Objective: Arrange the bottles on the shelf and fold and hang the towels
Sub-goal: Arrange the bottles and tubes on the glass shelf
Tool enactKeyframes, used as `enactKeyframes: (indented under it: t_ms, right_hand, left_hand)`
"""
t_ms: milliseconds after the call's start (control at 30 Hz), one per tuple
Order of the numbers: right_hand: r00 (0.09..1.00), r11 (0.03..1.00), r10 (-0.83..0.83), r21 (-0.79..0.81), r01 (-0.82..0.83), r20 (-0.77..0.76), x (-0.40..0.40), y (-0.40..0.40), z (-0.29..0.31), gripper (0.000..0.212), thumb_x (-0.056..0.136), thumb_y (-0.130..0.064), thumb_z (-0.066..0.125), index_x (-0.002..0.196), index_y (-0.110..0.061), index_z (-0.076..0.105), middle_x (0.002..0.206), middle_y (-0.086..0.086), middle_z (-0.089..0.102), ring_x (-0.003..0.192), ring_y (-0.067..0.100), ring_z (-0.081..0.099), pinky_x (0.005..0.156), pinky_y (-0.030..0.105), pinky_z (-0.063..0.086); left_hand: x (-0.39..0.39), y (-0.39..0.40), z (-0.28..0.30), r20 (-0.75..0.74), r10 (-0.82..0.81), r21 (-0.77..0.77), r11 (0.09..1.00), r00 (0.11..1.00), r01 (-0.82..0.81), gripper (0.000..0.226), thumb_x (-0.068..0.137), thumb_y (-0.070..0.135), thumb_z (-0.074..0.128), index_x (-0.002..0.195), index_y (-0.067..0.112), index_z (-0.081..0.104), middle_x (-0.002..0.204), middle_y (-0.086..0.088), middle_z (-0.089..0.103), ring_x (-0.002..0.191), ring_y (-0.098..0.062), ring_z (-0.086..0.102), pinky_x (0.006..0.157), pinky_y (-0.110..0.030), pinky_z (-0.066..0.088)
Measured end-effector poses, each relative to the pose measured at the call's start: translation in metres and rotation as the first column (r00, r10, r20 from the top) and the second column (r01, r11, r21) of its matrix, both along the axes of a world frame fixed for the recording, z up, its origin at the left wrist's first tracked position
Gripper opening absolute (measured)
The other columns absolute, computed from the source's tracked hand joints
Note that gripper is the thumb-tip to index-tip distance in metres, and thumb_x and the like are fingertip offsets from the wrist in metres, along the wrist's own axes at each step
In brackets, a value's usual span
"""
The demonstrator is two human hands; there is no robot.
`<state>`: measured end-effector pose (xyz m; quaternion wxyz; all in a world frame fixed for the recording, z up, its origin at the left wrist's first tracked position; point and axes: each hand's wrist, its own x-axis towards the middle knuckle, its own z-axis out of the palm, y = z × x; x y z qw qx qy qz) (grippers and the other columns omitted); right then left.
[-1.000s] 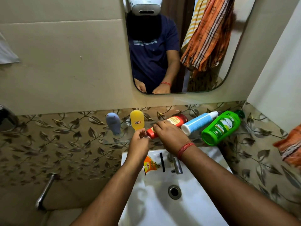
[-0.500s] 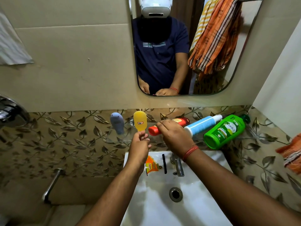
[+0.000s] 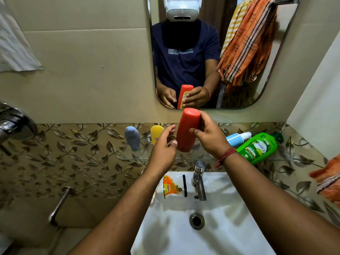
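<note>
Both hands meet above the sink (image 3: 230,227): the right hand (image 3: 209,137) curls round the red bottle (image 3: 187,129), held upright over the glass shelf (image 3: 134,153), while the left hand (image 3: 163,146), fingers loosely spread, touches its lower side. Behind the right wrist, the green bottle (image 3: 257,148) and blue bottle (image 3: 237,138) lie partly hidden. Yellow bottle (image 3: 156,134) and grey bottle (image 3: 132,138) stand left; an orange towel (image 3: 327,179) is cut off right.

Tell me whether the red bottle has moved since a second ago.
Yes. The red bottle, then lying on the shelf beside the blue-and-white bottle, is now raised upright in the right hand, near the mirror.
</note>
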<state>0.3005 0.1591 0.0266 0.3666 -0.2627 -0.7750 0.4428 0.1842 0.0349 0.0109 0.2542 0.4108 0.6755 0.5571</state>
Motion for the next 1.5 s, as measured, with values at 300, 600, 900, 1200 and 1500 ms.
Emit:
enactKeyframes:
  t_ms: [300,600,900,1200,1500]
  right_hand:
    - [0.987,0.996,-0.024,-0.088,0.009,-0.161,0.0,0.001,0.011,0.055,0.089,0.007,0.063,0.132,-0.022,0.047,0.12,0.005,0.063,0.113,0.017,0.06,0.104,0.047,0.048]
    - [0.749,0.86,-0.206,-0.482,-0.169,-0.63,0.021,-0.021,0.001,0.065,0.084,0.018,0.058,0.134,-0.021,0.044,0.118,0.009,0.053,0.103,0.021,0.06,0.082,0.046,0.057]
    - [0.995,0.995,-0.078,-0.053,0.082,0.067,0.038,-0.011,-0.017,0.038,0.078,-0.016,0.082,0.108,-0.023,0.06,0.104,0.001,0.066,0.095,0.019,0.065,0.074,0.027,0.055]
    - [0.991,0.994,-0.108,0.006,0.108,0.077,0.003,-0.019,0.004,0.051,0.082,-0.001,0.068,0.125,-0.025,0.054,0.109,-0.001,0.067,0.102,0.018,0.064,0.089,0.036,0.054]
    - [0.881,0.847,-0.466,0.33,0.418,0.079,-0.028,-0.044,-0.016,0.041,0.095,-0.031,0.046,0.134,-0.018,0.042,0.127,0.009,0.05,0.108,0.027,0.057,0.086,0.045,0.054]
  left_hand:
    - [0.003,0.007,-0.002,0.023,0.004,-0.021,1.0,1.0,-0.004,0.048,0.102,0.012,0.052,0.147,0.026,0.042,0.14,0.004,0.054,0.109,0.001,0.055,0.091,-0.023,0.043]
    - [0.0,0.001,-0.011,0.527,0.024,0.205,0.967,0.85,-0.154,0.029,0.097,0.011,0.063,0.124,0.014,0.056,0.129,-0.014,0.059,0.116,-0.029,0.065,0.091,-0.046,0.059]
    - [-0.012,0.009,0.036,0.109,0.103,0.331,0.934,0.989,-0.134,0.043,0.099,0.01,0.058,0.127,0.042,0.058,0.129,0.004,0.058,0.122,-0.014,0.057,0.099,-0.041,0.055]
    - [0.003,0.029,0.037,-0.177,0.063,0.306,0.952,0.982,-0.006,0.049,0.091,0.011,0.07,0.135,0.027,0.055,0.126,0.005,0.057,0.111,-0.003,0.057,0.091,-0.025,0.053]
    - [0.03,0.037,0.03,-0.154,0.317,0.343,0.906,0.936,-0.25,0.029,0.088,0.026,0.075,0.111,0.023,0.058,0.111,0.007,0.06,0.095,0.003,0.058,0.074,-0.006,0.047]
